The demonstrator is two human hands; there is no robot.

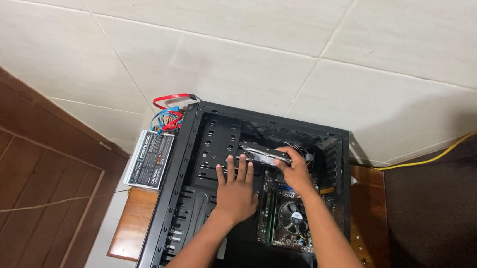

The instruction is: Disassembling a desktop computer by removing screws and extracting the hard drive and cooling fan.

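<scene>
An open black computer case (193, 147) lies on its side on a small wooden table (131, 221). Inside it at the right sits a motherboard (277, 215) with a round cooler fan (294, 213) and memory sticks. My right hand (295, 169) grips a flat silver and black drive (259, 152) above the board's upper edge. My left hand (236, 192) lies flat with fingers spread on the case's inner panel, its fingertips at the drive's near side.
A grey power supply unit (150, 160) rests left of the case, with red and blue cables (170, 112) behind it. A yellow cable (444, 154) runs across the white tiled floor at the right. A brown wooden door stands at the left.
</scene>
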